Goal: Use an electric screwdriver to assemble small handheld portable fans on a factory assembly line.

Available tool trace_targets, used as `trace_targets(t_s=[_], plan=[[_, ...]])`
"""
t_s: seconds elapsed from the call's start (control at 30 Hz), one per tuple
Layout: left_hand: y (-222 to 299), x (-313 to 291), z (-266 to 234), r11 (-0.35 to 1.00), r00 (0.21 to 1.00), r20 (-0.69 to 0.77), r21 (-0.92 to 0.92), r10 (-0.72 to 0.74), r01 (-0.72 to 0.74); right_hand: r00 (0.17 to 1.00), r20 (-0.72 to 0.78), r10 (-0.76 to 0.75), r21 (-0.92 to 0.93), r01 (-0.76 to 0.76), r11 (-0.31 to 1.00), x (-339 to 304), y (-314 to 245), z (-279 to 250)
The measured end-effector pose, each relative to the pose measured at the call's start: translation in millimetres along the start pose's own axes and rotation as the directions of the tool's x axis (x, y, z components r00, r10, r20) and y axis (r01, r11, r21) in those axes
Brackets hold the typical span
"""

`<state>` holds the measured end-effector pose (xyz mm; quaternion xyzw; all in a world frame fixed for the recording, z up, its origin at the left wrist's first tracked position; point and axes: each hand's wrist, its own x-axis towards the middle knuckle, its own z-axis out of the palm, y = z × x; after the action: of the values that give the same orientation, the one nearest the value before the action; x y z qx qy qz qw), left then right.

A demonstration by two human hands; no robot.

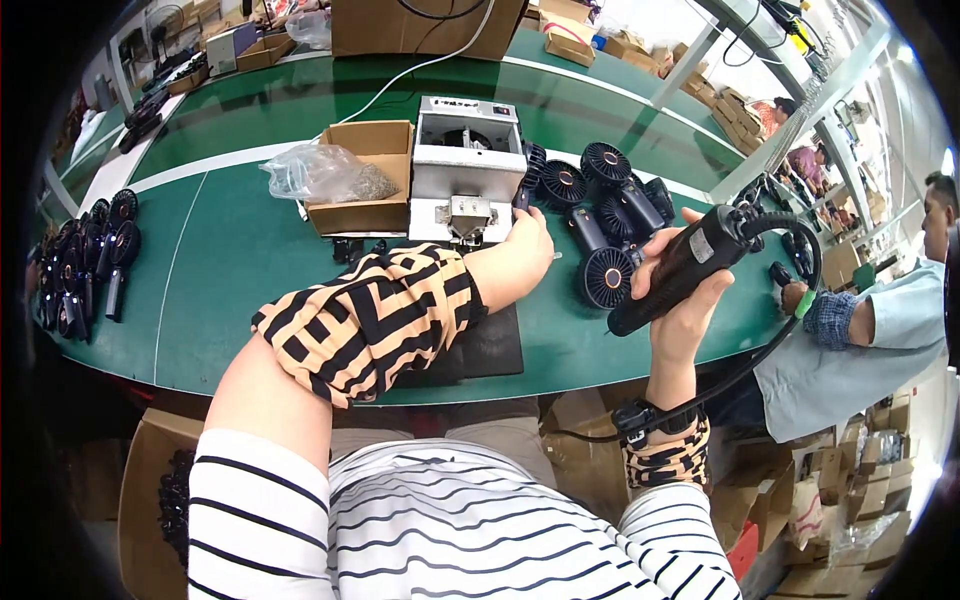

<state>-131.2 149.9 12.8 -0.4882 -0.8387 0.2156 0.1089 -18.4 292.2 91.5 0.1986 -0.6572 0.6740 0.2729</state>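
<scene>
Currently | right hand (pixel 682 318) grips corded tool (pixel 684 264) | left hand (pixel 532 240) at machine (pixel 465 180) edge, grip unclear | tabletop (pixel 230 270) stretches left of carton (pixel 358 218)

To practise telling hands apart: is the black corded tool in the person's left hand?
No, the right hand grips the black corded tool.

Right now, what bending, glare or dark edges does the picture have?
All in the head view: green table shows a bowed front edge; blackness swallows the corners; bright glare at far right; corded black tool in the right hand fairly sharp.

smooth plastic handheld tool (pixel 680 272)
</scene>
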Motion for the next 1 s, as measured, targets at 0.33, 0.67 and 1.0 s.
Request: trace_targets(t_s=[0.33, 0.67, 1.0], plan=[[-8, -18, 7, 1.0, 0.951, -0.311, -0.003, 0.006, -0.008, 1.0, 0.001, -0.003, 0.031, 0.003, 1.0, 2, -6, 10], [-28, -163, -79, 0.654, 0.546, -0.608, -0.744, -0.576, -0.139, 0.998, -0.05, -0.034, -0.122, 0.027, 0.992, 4, -30, 4], [0, -226, -2, 0.357, 0.663, -0.118, -0.903, -0.739, 0.238, 0.987, 0.158, 0.005, 0.132, -0.026, 0.991, 45, -4, 82]])
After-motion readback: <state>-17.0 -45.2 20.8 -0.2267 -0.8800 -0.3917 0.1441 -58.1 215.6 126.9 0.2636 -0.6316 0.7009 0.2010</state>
